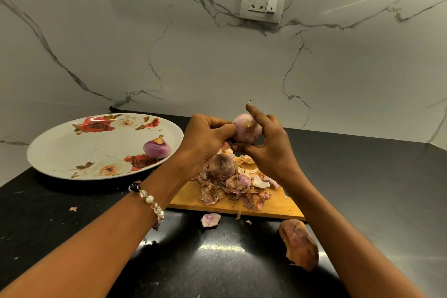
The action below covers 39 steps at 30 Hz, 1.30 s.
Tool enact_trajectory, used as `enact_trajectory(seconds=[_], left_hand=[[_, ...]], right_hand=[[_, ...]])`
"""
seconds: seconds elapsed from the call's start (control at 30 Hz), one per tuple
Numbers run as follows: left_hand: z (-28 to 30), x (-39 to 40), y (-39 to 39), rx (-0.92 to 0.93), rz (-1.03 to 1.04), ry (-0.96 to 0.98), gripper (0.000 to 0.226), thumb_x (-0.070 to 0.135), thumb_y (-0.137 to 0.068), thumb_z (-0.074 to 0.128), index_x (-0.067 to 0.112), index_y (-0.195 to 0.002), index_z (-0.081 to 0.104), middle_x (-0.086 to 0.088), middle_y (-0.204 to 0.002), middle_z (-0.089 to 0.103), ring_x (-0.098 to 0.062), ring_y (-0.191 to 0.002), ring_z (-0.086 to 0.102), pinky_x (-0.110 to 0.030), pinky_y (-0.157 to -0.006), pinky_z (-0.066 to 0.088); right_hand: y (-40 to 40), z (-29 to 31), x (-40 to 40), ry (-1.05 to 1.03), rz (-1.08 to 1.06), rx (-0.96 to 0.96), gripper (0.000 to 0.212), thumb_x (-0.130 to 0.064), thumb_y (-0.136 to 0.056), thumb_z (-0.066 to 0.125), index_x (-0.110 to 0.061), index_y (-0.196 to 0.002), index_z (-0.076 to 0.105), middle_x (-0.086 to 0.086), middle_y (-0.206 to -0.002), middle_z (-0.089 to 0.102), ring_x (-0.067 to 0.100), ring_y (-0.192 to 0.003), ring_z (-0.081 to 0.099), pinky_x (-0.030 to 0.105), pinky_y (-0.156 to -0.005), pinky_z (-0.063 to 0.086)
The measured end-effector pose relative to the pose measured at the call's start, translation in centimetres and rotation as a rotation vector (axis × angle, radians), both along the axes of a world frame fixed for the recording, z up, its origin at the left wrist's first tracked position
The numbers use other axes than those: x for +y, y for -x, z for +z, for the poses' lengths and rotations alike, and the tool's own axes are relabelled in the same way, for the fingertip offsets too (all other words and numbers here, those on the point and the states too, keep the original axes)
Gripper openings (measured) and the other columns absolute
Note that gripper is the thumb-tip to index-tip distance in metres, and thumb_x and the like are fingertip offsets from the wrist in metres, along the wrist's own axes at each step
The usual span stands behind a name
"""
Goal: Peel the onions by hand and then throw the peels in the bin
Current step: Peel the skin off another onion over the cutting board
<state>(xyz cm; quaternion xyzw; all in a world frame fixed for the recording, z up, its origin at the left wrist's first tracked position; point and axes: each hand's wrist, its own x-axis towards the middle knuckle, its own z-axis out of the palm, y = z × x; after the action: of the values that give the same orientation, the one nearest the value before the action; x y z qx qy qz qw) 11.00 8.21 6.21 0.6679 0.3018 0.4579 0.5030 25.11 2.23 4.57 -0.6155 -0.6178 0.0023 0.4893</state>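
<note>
a wide white oval plate printed with red and cream roses sits on the left of the worktop, and it holds one peeled purple onion near its right rim, resting beside a rose print. to the right of the plate lies a flat wooden chopping board, carrying a heap of dry brown and pink onion peels with a brown unpeeled onion sitting on top of the heap. above the board, both hands hold up a pale pink partly peeled onion. the left hand, with a bracelet of pearl and clear beads on its wrist, has its fingers curled in and pinches at the left side of that onion. the right hand cradles the onion from the right, thumb underneath and fingers bent loosely round it, the index finger raised above the top. the glossy black stone worktop has a loose pale pink peel just in front of the board, small flakes near it, and a large brown curled peel lying by the right forearm. behind everything rises a white marble wall with grey veins, bearing a white socket plate with a switch.
</note>
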Motion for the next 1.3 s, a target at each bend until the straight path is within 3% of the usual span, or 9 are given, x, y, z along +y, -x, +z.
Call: enact_trajectory(seconds=[0.13,0.37,0.53,0.67,0.8,1.0,1.13,1.23,1.3], left_hand=[[-0.3,0.1,-0.1,0.01,0.028,-0.017,0.017,0.008,-0.087,0.066,0.007,-0.103,0.072,-0.001,-0.088,0.071,-0.014,-0.083,0.069,-0.021,-0.071,0.058],[-0.4,0.3,-0.2,-0.027,0.014,0.066,0.02,0.001,-0.091,0.057,0.013,-0.098,0.072,-0.004,-0.091,0.072,-0.019,-0.087,0.069,-0.029,-0.075,0.059],[0.1,0.2,-0.1,-0.041,-0.074,0.137,0.022,0.023,-0.096,0.054,0.008,-0.099,0.07,-0.009,-0.093,0.073,-0.022,-0.09,0.07,-0.04,-0.083,0.057],[0.3,-0.1,0.0,-0.067,-0.032,0.088,0.035,0.04,-0.08,0.065,0.008,-0.094,0.07,-0.008,-0.09,0.073,-0.02,-0.083,0.072,-0.037,-0.073,0.059],[0.1,-0.1,0.1,0.051,0.104,-0.075,0.02,0.024,-0.074,0.075,0.012,-0.09,0.073,-0.003,-0.083,0.073,-0.014,-0.073,0.072,-0.03,-0.068,0.06],[-0.4,1.2,0.4,0.028,0.143,0.058,0.011,0.012,-0.085,0.069,0.006,-0.094,0.07,-0.009,-0.088,0.073,-0.015,-0.072,0.071,-0.024,-0.061,0.057],[-0.7,1.8,0.7,0.112,0.147,0.01,0.026,-0.004,-0.087,0.062,0.011,-0.108,0.067,-0.003,-0.099,0.071,-0.007,-0.083,0.067,-0.022,-0.071,0.057],[0.3,1.1,0.6,0.037,0.046,-0.03,0.024,0.011,-0.09,0.063,0.011,-0.113,0.067,-0.003,-0.102,0.071,-0.011,-0.088,0.068,-0.014,-0.065,0.055],[0.7,0.6,0.5,0.026,-0.035,-0.025,0.026,0.022,-0.089,0.065,0.01,-0.112,0.068,-0.005,-0.103,0.071,-0.016,-0.092,0.069,-0.02,-0.073,0.057]], right_hand=[[0.2,0.0,0.0,0.004,-0.005,-0.009,0.089,-0.013,-0.071,0.084,-0.016,-0.147,0.038,0.003,-0.121,0.044,0.015,-0.111,0.048,0.004,-0.089,0.043],[0.1,0.4,-0.2,-0.033,0.005,0.047,0.089,-0.016,-0.068,0.086,-0.012,-0.145,0.042,0.009,-0.128,0.05,0.021,-0.116,0.054,0.029,-0.098,0.051],[-0.2,0.3,0.0,-0.047,-0.025,0.041,0.089,-0.017,-0.066,0.088,-0.011,-0.144,0.045,0.009,-0.128,0.052,0.019,-0.114,0.054,0.015,-0.095,0.047],[-0.3,0.1,0.2,-0.07,-0.041,0.039,0.087,-0.017,-0.066,0.087,-0.012,-0.143,0.046,0.008,-0.128,0.052,0.019,-0.113,0.054,0.013,-0.092,0.047],[-0.3,-0.2,0.4,-0.1,-0.064,-0.014,0.082,-0.013,-0.068,0.088,-0.011,-0.14,0.049,0.011,-0.127,0.053,0.018,-0.111,0.054,0.003,-0.086,0.044],[-0.4,0.2,0.0,-0.069,0.057,0.175,0.085,-0.022,-0.059,0.089,-0.017,-0.136,0.052,0.002,-0.127,0.056,0.021,-0.112,0.06,0.038,-0.091,0.057],[-0.2,0.5,-0.4,-0.075,0.067,0.211,0.082,-0.033,-0.055,0.085,-0.015,-0.13,0.054,0.001,-0.12,0.059,0.02,-0.106,0.064,0.036,-0.086,0.059],[-0.1,0.5,-0.5,-0.084,0.044,0.197,0.085,-0.049,-0.049,0.082,-0.014,-0.123,0.056,0.002,-0.113,0.062,0.019,-0.099,0.067,0.036,-0.082,0.06],[-0.1,0.6,-0.6,-0.092,0.021,0.16,0.086,-0.056,-0.047,0.079,-0.014,-0.119,0.056,0.001,-0.11,0.063,0.018,-0.097,0.067,0.034,-0.08,0.06]])
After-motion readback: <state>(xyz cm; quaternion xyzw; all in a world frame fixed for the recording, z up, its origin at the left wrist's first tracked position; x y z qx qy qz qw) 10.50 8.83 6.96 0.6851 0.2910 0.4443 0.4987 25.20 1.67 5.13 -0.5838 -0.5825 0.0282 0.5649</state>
